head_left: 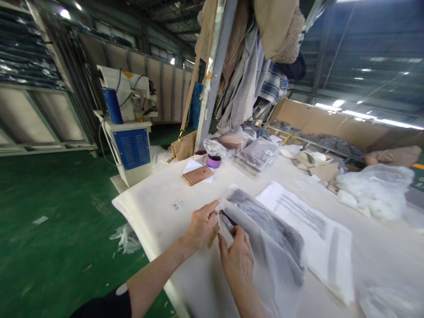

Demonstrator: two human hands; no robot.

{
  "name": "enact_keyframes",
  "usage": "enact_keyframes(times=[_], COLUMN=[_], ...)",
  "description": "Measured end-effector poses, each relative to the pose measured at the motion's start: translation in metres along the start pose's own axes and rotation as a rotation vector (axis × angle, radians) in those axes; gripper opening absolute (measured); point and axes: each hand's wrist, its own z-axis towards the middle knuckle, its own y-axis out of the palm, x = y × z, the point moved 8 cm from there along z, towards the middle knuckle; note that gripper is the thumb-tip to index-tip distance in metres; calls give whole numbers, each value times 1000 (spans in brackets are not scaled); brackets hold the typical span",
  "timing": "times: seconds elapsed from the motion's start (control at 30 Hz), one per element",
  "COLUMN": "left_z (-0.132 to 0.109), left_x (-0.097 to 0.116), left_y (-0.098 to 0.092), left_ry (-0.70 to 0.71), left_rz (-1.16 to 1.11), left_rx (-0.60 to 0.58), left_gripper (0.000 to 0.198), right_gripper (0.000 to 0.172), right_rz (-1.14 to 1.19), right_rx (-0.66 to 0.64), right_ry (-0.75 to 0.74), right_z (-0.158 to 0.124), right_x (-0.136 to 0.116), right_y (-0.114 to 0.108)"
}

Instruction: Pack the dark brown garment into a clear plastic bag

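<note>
The left hand (pixel 200 225) and the right hand (pixel 236 258) meet at the near end of a clear bag (pixel 265 247) that lies flat on the white counter (pixel 155 194), close to its front edge. A dark grey garment (pixel 265 218) shows through the film. The left grip is closed, thumb and forefinger pinching the bag's mouth flap. The right grip seems to be closed on the same edge just beside it, though the fingertips are partly hidden behind the film (so exactly what they press is hard to tell). Touching the bag's far side lies a pile of printed bags (pixel 308 221). Farther back on the counter sit a rose-gold phone (pixel 198 175), a purple tape roll (pixel 213 161) and a stack of packed garments (pixel 256 154).
</note>
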Motion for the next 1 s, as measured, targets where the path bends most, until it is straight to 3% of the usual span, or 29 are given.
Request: enact_keyframes(times=[0.3,0.43,0.6,0.67,0.8,1.0], left_z=[-9,-21,-23,-20,-17,-19], left_x=[4,6,13,15,15,13], left_y=[-5,-11,-14,-15,-15,-12], left_ry=[83,114,154,156,154,158], left_rz=[19,30,49,57,71,82], left_rx=[63,117,123,122,108,90], left_gripper=[39,33,34,36,37,37], right_gripper=[9,16,31,31,39,26], right_rz=[-123,-190,-173,-175,-91,92], right_rx=[29,87,135,80,-159,-360], right_ry=[32,-13,-198,-275,-422,-441], right_z=[27,25,20,21,19,11], right_x=[23,26,5,-5,-20,-24], right_y=[0,-9,-16,-10,12,24])
